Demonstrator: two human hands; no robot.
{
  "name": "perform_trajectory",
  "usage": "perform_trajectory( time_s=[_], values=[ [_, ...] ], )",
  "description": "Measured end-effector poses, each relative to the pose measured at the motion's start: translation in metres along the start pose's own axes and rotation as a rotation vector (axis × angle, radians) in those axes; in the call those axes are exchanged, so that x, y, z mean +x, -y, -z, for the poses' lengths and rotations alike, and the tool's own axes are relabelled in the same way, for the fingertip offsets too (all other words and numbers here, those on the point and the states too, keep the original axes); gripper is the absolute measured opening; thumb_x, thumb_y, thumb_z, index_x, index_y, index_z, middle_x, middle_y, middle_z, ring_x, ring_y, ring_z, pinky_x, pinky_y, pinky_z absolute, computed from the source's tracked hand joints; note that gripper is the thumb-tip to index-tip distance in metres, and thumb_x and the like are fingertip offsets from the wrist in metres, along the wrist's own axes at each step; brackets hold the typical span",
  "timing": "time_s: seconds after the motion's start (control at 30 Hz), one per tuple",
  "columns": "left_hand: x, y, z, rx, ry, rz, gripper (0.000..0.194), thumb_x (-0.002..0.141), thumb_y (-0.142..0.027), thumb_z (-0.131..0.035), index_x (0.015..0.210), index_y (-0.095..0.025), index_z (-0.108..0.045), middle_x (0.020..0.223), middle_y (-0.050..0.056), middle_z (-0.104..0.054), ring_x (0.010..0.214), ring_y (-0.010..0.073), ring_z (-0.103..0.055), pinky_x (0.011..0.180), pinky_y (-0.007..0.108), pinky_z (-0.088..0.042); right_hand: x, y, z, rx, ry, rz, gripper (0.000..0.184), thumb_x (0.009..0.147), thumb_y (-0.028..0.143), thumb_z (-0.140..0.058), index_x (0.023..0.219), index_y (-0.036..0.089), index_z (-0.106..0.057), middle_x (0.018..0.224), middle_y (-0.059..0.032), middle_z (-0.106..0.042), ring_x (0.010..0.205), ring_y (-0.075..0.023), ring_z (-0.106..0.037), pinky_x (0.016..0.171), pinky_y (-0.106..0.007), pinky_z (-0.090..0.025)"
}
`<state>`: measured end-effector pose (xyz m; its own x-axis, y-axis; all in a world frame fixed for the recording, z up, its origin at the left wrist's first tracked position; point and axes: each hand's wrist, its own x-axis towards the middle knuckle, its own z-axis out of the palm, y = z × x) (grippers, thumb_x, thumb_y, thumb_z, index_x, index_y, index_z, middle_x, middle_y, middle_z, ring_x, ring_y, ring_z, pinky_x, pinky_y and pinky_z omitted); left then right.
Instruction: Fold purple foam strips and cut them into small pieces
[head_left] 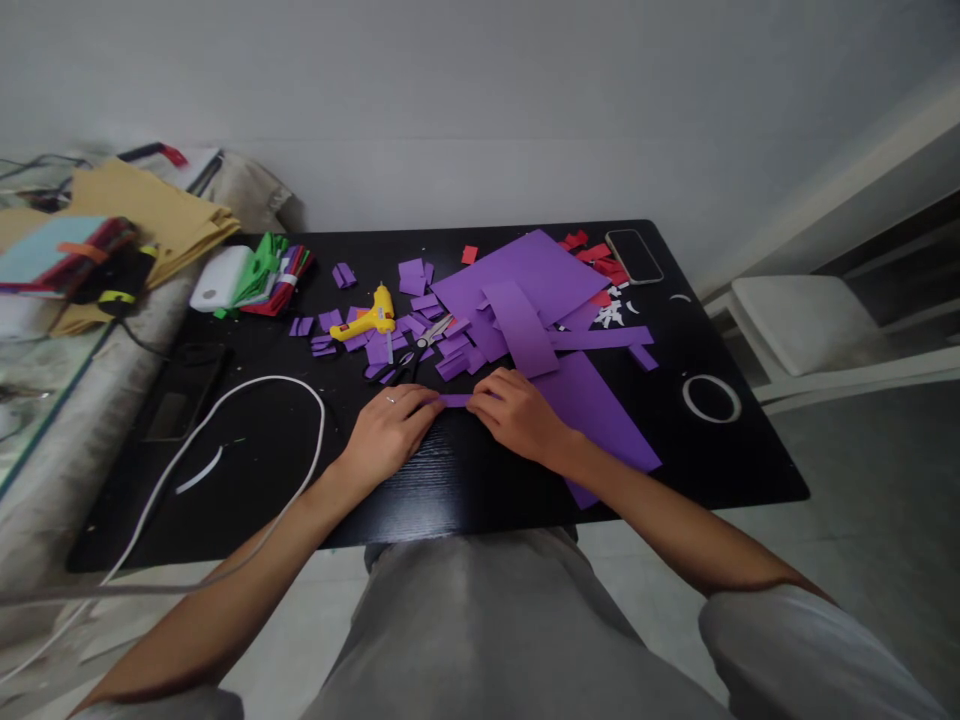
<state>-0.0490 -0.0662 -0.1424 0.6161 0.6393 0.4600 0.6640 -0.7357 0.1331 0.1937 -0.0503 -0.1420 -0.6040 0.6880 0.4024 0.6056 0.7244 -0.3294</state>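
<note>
A narrow purple paper strip lies between my hands, close above the black table top. My left hand pinches its left end, and a ring shows on one finger. At the other end, my right hand has its fingers closed on the strip. Part of the strip is hidden under the fingers. Just beyond my hands are scissors with dark handles, partly covered by small folded purple paper pieces. A yellow glue gun rests on more of these pieces. Larger purple sheets lie beside my right hand.
On the black table, a white cable loops at the left near my forearm. A phone and red paper scraps lie at the back right, with a white ring nearer. Bundled coloured paper sits back left.
</note>
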Motion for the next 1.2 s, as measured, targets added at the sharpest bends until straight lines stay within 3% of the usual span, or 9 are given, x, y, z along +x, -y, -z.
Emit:
perform_trajectory(
  time_s=[0.2, 0.43, 0.8, 1.2],
  values=[
    [-0.008, -0.007, -0.008, -0.011, 0.054, -0.033, 0.021, 0.099, -0.018, -0.053, 0.109, -0.014, -0.071, 0.109, 0.01, -0.075, 0.098, 0.0229, -0.07, 0.087, 0.037, -0.057, -0.014, 0.002, -0.016, 0.047, 0.045, -0.022, 0.014, 0.096, 0.015, -0.058, 0.088, 0.016, -0.07, 0.09, -0.0072, -0.067, 0.089, -0.0206, -0.055, 0.083, -0.035, -0.046],
    [-0.01, -0.012, -0.008, -0.039, 0.143, 0.045, 0.024, 0.1, -0.019, -0.05, 0.11, -0.015, -0.071, 0.115, 0.011, -0.073, 0.101, 0.0232, -0.069, 0.092, 0.039, -0.055, -0.015, 0.002, -0.013, 0.121, 0.073, -0.063, 0.009, 0.095, 0.016, -0.06, 0.091, 0.016, -0.068, 0.093, -0.0081, -0.066, 0.091, -0.0215, -0.055, 0.086, -0.037, -0.046],
    [-0.013, -0.01, -0.011, 0.018, 0.173, 0.038, 0.024, 0.099, -0.016, -0.053, 0.117, -0.015, -0.069, 0.114, 0.01, -0.074, 0.098, 0.0232, -0.067, 0.086, 0.038, -0.055, -0.018, 0.007, -0.006, -0.063, 0.171, 0.05, 0.02, 0.099, 0.01, -0.051, 0.106, 0.013, -0.069, 0.1, -0.0097, -0.072, 0.094, -0.0216, -0.058, 0.083, -0.035, -0.045],
    [-0.012, -0.016, -0.008, 0.068, 0.189, 0.027, 0.028, 0.098, -0.014, -0.051, 0.12, -0.015, -0.068, 0.115, 0.011, -0.073, 0.1, 0.0239, -0.066, 0.084, 0.037, -0.055, -0.012, 0.016, -0.004, -0.132, 0.239, 0.0, 0.018, 0.099, 0.013, -0.052, 0.089, 0.014, -0.067, 0.087, -0.0071, -0.069, 0.089, -0.0208, -0.058, 0.079, -0.033, -0.045]
  ],
)
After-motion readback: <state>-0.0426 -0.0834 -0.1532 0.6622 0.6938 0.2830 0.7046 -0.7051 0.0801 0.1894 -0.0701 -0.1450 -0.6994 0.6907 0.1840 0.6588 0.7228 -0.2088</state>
